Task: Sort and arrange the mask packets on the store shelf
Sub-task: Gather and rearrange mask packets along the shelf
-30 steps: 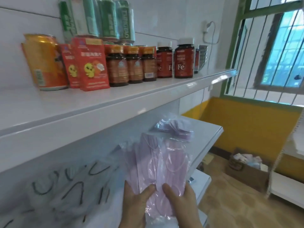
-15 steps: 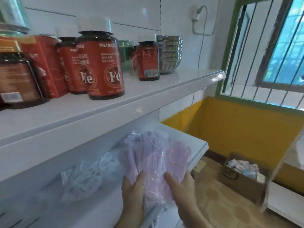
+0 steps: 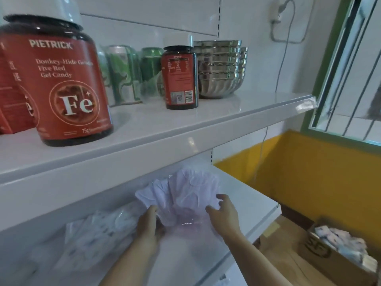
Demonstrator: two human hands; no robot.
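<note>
While the pink mask packets rest on the lower shelf, both hands work at the stack from its near side. The left hand presses against the stack's near-left edge, fingers curled onto the plastic. The right hand sits at the near-right edge with fingers spread and bent; whether it pinches the film or only touches it cannot be told.

To complete the placement well, the hands should square the packets together, pushing evenly from both sides so the slippery wrappers do not fan out, and then slide the stack toward the far wall of the shelf. Pressure should stay light, since the thin film likely creases and slips easily.

Relative to the grip, the stack lies just beyond and between both hands, its near edge under the fingertips and its bulk extending toward the far side. A separate pile of white mask packets lies just to the left of the left hand, on the same shelf. The pink stack should be kept apart from it, so that the colours remain sorted.
</note>
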